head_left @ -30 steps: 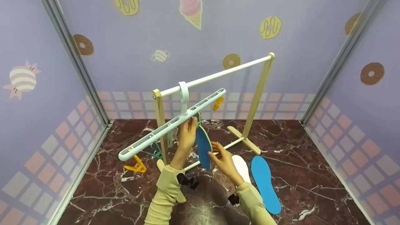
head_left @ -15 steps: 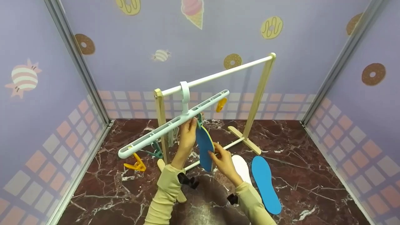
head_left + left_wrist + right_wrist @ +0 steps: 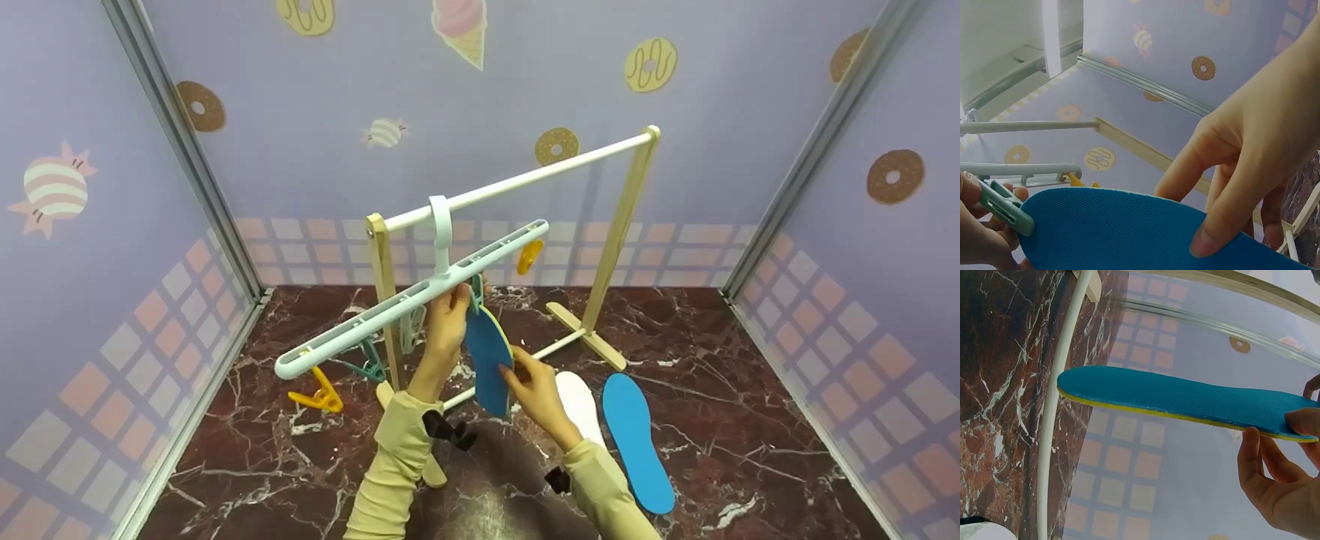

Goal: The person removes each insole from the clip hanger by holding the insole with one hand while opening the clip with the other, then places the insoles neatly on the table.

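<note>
My left hand (image 3: 448,322) is raised under the middle of a pale mint hanger (image 3: 345,341). It grips a green clothes peg (image 3: 1008,208), whose tip meets the upper end of a blue insole (image 3: 486,352) with a yellow edge. Lower along the insole, my right hand (image 3: 538,390) pinches its side between thumb and fingers. The insole hangs lengthwise, slightly tilted. Other pegs dangle from the hanger: a yellow one (image 3: 530,256) at the far end, another yellow peg (image 3: 321,394) and a green peg (image 3: 367,367) toward the near end.
The hanger hooks over the white rail (image 3: 525,178) of a wooden rack, whose post (image 3: 619,240) stands at right. On the dark marble surface lie another blue insole (image 3: 637,442) and a white one (image 3: 577,405), partly behind my right forearm. Patterned walls enclose three sides.
The hanger has swung slightly, its near end drifting left. The insole's lower end has shifted a little downward, and both hands keep their hold.
</note>
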The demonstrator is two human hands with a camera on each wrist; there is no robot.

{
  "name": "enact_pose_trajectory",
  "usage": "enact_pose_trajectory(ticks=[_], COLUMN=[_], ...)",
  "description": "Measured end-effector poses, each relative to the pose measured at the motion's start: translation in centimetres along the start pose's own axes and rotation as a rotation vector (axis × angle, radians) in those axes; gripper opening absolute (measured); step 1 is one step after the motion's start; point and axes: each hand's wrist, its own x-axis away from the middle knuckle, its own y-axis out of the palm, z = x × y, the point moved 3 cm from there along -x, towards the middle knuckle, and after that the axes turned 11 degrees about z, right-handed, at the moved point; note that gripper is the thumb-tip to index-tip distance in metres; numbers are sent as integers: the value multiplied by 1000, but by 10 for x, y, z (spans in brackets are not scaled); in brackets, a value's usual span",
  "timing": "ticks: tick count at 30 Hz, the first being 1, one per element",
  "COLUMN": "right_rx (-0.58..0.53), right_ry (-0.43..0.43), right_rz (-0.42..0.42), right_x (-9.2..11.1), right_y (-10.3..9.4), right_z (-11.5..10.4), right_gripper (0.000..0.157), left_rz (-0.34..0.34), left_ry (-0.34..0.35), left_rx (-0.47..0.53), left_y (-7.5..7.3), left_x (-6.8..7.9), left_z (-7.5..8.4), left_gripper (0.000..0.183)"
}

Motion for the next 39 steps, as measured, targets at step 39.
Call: enact_pose_trajectory(ticks=[39], right_rx=[20], right_ry=[-12], right_rz=[58], right_x=[8], right_y=[-5], right_z=[7], right_gripper=[22], left_rz=[14], left_ry=[-5], left_rx=[84], left_y=[2], left_x=[2], left_z=[-1], left_gripper=[27])
